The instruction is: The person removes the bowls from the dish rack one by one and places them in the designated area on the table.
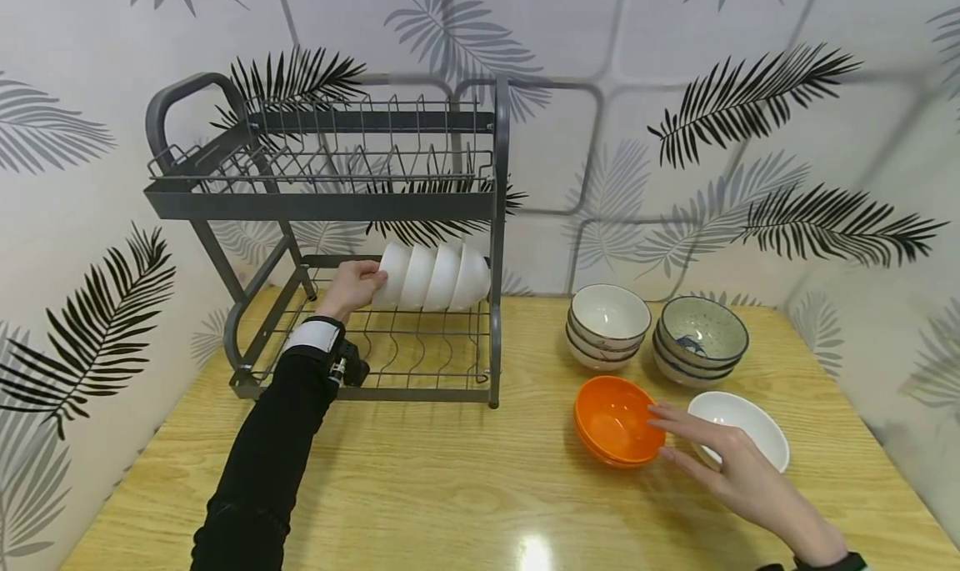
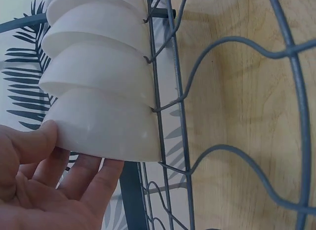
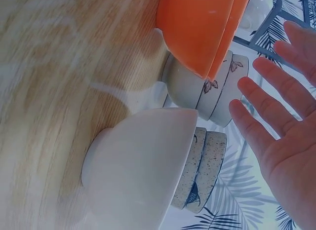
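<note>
Standing behind orange bowls, leaf-patterned bowls, speckled bowls, dish rack holding four white bowls, left hand pinching the leftmost, empty right hand outspread

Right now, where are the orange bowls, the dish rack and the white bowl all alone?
Orange bowls point(image 1: 617, 421), head view: top bowl's inside.
Dish rack point(image 1: 337, 207), head view: upper shelf's front bar.
Lone white bowl point(image 3: 140, 166), right wrist view: outer side.
</note>
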{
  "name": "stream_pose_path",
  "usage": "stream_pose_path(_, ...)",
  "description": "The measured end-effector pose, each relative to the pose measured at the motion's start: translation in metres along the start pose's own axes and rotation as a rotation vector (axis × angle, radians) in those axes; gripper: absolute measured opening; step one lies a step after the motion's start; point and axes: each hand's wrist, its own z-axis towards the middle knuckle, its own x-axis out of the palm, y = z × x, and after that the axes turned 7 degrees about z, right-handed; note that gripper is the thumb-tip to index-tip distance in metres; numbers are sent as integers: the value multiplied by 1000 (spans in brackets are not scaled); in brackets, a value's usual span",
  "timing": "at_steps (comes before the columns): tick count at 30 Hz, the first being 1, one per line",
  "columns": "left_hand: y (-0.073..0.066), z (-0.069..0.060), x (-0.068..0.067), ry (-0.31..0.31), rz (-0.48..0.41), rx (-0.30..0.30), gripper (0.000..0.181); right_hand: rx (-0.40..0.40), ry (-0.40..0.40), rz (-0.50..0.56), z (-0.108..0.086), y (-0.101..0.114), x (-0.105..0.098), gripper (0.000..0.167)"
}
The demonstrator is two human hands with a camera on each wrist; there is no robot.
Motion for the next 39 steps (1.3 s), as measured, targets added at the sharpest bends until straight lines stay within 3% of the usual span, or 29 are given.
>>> stream_pose_path(4,4,0,0,-28,-33,-9,43,3,-7,-7,-1,-1,-1,55)
stream_pose_path(12,5,-1,-3,-51,-245,-39,43,8,-3,-13,-1,-2,-3,56)
stream_pose_path(18,3,-8,-5,-150,-355,-61,43,-14,-18,9,-2,-4,-1,57)
stream_pose_path(25,5,-14,-6,-317,-277,-48,36,-30,-29,24,-3,-5,0,58)
stream_pose_path(30,6,-21,-6,-415,-233,21,33,-21,-27,21,-3,-4,0,58)
stream_pose_path(39,3,-34,1,-538,-148,145,31,-3,-41,17,-2,-3,-1,56)
